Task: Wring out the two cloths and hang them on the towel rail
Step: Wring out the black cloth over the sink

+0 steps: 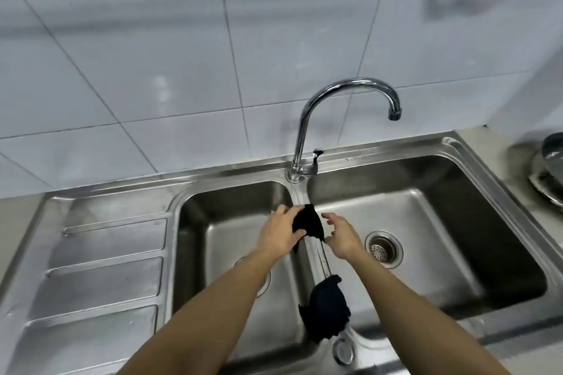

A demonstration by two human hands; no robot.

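Far black cloth (308, 221) sits over the divider (318, 256) btwn the two sink basins. Left hand (281, 231) grips its left side; right hand (341, 236) pinches its lower right corner, other fingers spread. Second black cloth (327, 309) is draped on the divider nearer the person. Faucet (344, 119) stands behind.

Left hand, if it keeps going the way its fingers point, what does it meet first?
The left hand already grips the black cloth over the sink divider. Its fingers point up and right; past the cloth, probably the faucet base, though depth is unclear.
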